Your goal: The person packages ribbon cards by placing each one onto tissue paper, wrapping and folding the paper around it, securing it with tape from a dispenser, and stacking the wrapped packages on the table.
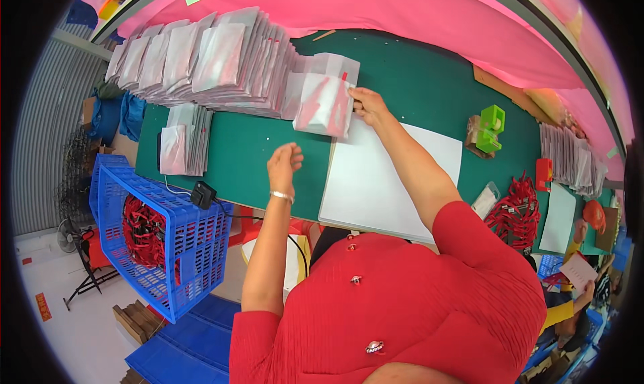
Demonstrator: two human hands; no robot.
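My right hand (365,105) pinches the right edge of a translucent white packet (322,102) with a reddish strip showing at its top. The packet stands at the right end of a long row of similar packets (221,62) on the green table. Below and to the left, my left hand (286,161) hovers over the table edge with its fingers curled in and nothing seen in them. A stack of white sheets (389,176) lies under my right forearm. A smaller group of packets (198,139) stands left of my left hand.
At the left, a blue plastic crate (194,250) holds red straps (142,233). A black adapter (202,194) with a cable sits at the table edge. To the right are a green tape dispenser (491,129), a heap of red straps (515,213) and another person's hand (585,293) holding a card.
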